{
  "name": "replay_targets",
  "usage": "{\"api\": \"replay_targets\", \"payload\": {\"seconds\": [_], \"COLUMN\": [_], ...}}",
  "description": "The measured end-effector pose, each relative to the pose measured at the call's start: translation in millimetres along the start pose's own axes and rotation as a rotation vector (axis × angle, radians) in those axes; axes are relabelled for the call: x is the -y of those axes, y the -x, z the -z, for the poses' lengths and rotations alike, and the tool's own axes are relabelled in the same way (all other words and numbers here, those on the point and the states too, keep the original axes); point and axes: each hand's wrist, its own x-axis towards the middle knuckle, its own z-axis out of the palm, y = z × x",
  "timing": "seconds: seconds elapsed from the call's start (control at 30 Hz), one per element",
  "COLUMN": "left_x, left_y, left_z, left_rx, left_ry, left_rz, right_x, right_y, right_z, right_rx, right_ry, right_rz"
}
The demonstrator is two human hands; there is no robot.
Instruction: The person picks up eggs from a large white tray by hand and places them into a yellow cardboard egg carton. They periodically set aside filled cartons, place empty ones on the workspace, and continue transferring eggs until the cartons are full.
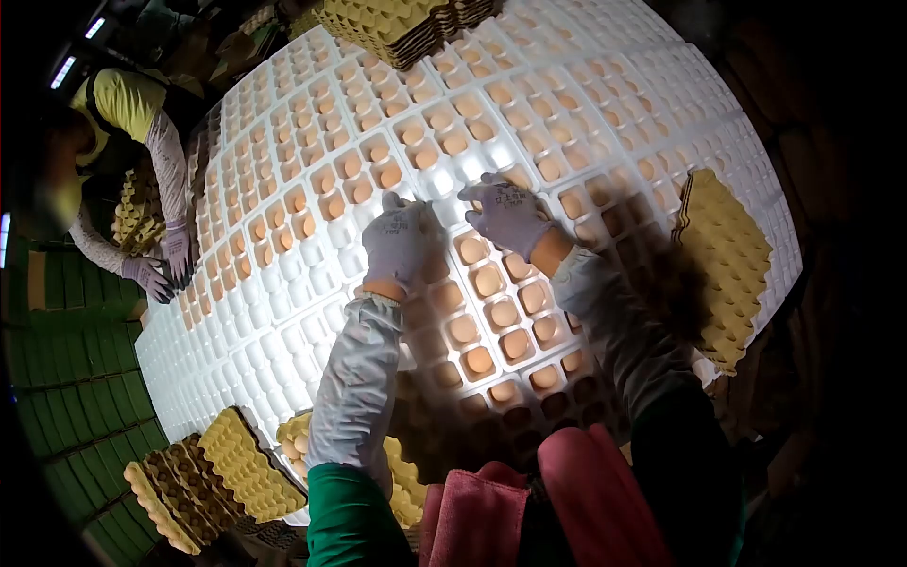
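Observation:
Both of my hands, in pale gloves, reach over white trays (pixel 267 364) with square pockets, many holding brown eggs (pixel 487 281). My left hand (pixel 397 241) is low over the pockets near the middle, its fingers bent and pointing away from me; what lies under them is hidden. To its right, my right hand (pixel 507 215) has its fingers spread toward the left over the pockets, thumb apart, with nothing visible between them. Egg-free pockets show just beyond both hands and to the left of my left hand.
A co-worker's gloved hands (pixel 165 266) touch the trays' left edge. Yellow egg cartons stand in a stack (pixel 402 28) at the far edge, with others at the right (pixel 726 269) and lower left (pixel 248 468). Green crates (pixel 90 397) line the left side.

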Motion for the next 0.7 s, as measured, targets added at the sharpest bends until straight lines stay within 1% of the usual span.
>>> {"api": "replay_targets", "payload": {"seconds": [0.03,0.07,0.1,0.17,0.2,0.23,0.3,0.33,0.37,0.4,0.43,0.47,0.5,0.53,0.57,0.6,0.63,0.67,0.7], "left_x": [-7,-16,-26,-34,-35,-36,-40,-41,-36,-28,-22,-21,-13,-3,12,34,55,75,115], "left_y": [1,-1,-4,-16,-20,-25,-35,-41,-51,-62,-67,-63,-58,-46,-30,-8,23,61,96], "left_z": [6,12,19,-4,-5,-4,1,6,-12,-42,-60,-62,-54,-35,-20,10,47,88,101], "left_rx": [-0.086,-0.174,-0.132,-0.005,0.091,0.089,-0.064,-0.103,-0.102,-0.258,-0.398,-0.318,-0.241,-0.218,-0.346,-0.321,-0.167,-0.001,-0.041], "left_ry": [0.200,0.401,0.530,0.411,0.387,0.387,0.747,0.867,0.870,0.513,0.143,0.273,0.358,0.549,0.576,0.589,0.709,0.822,0.841], "left_rz": [-0.039,-0.075,-0.102,-0.166,-0.226,-0.221,0.057,0.130,0.143,-0.064,-0.255,-0.233,-0.263,-0.315,-0.366,-0.370,-0.225,0.048,0.044], "right_x": [-3,-4,-3,-23,-35,-44,-57,-60,-64,-68,-68,-62,-51,-44,-32,-15,7,1,15], "right_y": [-4,-11,-22,-48,-57,-58,-56,-55,-57,-61,-61,-59,-51,-42,-29,-15,4,20,40], "right_z": [0,-2,3,-1,-7,-14,-23,-26,-27,-27,-28,-24,-14,-10,-8,-1,3,-4,-14], "right_rx": [0.074,-0.092,-0.228,-0.520,-0.493,-0.490,-0.402,-0.402,-0.391,-0.417,-0.436,-0.480,-0.491,-0.508,-0.489,-0.399,-0.275,-0.161,-0.136], "right_ry": [0.031,0.052,-0.084,-0.091,-0.059,-0.061,0.132,0.119,0.116,0.028,-0.065,-0.138,-0.196,-0.255,-0.331,-0.405,-0.466,-0.181,-0.324], "right_rz": [0.013,0.043,0.019,0.112,0.113,0.117,0.170,0.203,0.207,0.190,0.178,0.152,0.125,0.136,0.058,0.054,-0.018,0.201,0.280]}}
